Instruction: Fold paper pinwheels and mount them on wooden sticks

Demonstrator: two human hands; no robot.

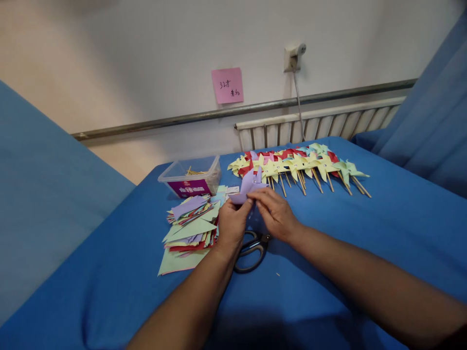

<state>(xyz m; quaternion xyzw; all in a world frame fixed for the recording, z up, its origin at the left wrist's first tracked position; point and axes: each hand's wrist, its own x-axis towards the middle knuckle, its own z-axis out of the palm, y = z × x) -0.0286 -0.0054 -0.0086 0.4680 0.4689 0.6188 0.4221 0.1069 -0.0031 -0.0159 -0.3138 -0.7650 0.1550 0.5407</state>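
Both hands meet over the blue table (365, 233) on a purple paper piece (249, 186) with folded-up flaps. My left hand (232, 224) pinches its lower left side. My right hand (276, 214) closes its fingertips on the paper's right edge. Under my wrists lies a pair of black-handled scissors (251, 250). A pile of cut coloured paper (189, 228) sits just left of my left hand.
A row of several finished paper pinwheels on wooden sticks (299, 167) lies at the far side. A clear plastic box (191, 177) with sticks stands at the back left. Behind are a radiator (321, 127), a wall socket (294, 57) and a pink note (227, 85).
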